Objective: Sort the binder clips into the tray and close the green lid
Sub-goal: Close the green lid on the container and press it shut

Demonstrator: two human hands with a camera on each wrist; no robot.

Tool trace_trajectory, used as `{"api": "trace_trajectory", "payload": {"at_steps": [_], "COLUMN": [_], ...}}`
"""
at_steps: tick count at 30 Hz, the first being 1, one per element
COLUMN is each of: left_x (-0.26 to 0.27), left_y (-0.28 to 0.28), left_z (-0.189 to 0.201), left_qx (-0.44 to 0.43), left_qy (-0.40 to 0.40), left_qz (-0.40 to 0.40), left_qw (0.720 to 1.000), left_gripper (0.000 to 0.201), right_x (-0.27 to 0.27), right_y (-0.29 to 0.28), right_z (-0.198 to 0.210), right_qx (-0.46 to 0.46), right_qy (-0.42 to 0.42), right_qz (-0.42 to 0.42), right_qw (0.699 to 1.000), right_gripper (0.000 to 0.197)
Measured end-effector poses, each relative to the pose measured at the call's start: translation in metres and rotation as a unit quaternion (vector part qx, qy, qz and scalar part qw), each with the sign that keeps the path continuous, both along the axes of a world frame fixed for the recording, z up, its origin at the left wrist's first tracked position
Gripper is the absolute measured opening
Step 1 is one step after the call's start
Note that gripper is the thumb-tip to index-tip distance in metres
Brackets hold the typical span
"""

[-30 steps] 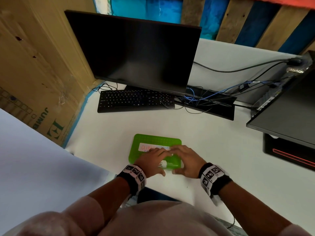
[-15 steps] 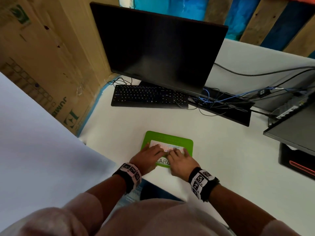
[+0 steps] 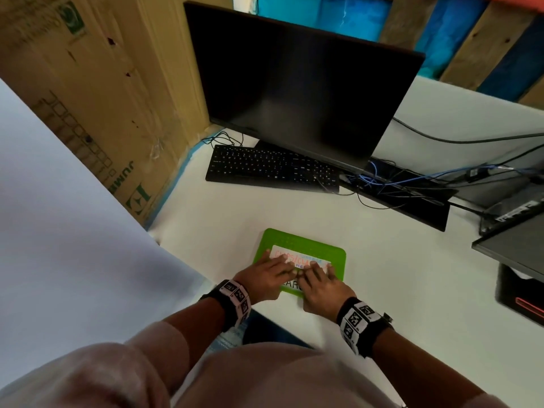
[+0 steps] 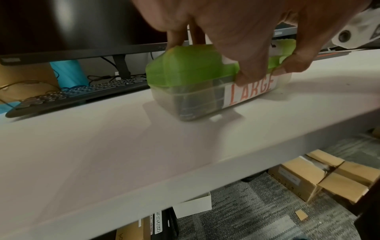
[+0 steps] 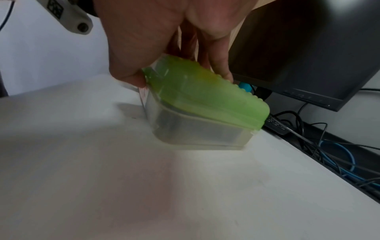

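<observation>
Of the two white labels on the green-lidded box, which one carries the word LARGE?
The label on the clear front wall of the box, below the green lid, with the left hand reaching it. The other label lies flat on top of the lid.

White worktop (image 3: 382, 275). Dark monitor (image 3: 300, 92) at 12, black keyboard (image 3: 270, 167) below it. Cardboard box (image 3: 97, 92) at 10, cable tangle (image 3: 391, 184) at 2. Grey carpet (image 4: 257, 207) under worktop w/ more boxes.

Head cam looks down; wrist cams close, sharing lid (image 4: 191, 65).
</observation>
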State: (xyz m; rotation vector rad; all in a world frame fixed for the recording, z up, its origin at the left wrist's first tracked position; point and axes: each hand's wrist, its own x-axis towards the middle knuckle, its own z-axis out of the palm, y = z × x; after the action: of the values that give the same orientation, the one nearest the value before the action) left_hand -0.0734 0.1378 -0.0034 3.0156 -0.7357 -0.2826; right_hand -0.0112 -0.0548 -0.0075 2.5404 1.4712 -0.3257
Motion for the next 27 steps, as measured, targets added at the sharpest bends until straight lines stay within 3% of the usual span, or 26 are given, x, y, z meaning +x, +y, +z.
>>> {"api": "trace_trajectory", "payload": {"at_steps": [5,10,15,27], "left_x": [0.000,-0.004,-0.008,-0.005], "left_y": [-0.001,-0.004,0.000,0.005], "left_z": [-0.003,-0.005,-0.006,0.002], "left_qx": [0.041,0.047,0.055,0.066], "left_qy": [0.014,-0.016,-0.002,-0.016], "left_qz": [0.001,0.021,0.061,0.028], "left_qw": [0.999,0.999,0.997,0.997], "left_gripper": [0.059,0.040,0.050,0.042], "right_x": [-0.003,-0.001,0.000,-0.002], "right_y": [0.002,0.000,0.000,-0.009], "right_z": [-0.004,-0.003,-0.003,-0.006], "right_qx": [-0.023,-0.013,-0.012,0.044], "right_qy": [0.017,0.010,0.000,-0.049], "right_qz": [-0.003,0.004,0.007,0.023], "right_qw": [1.000,1.000,1.000,0.998], "right_gripper": [0.044,0.041,0.041,0.041]}}
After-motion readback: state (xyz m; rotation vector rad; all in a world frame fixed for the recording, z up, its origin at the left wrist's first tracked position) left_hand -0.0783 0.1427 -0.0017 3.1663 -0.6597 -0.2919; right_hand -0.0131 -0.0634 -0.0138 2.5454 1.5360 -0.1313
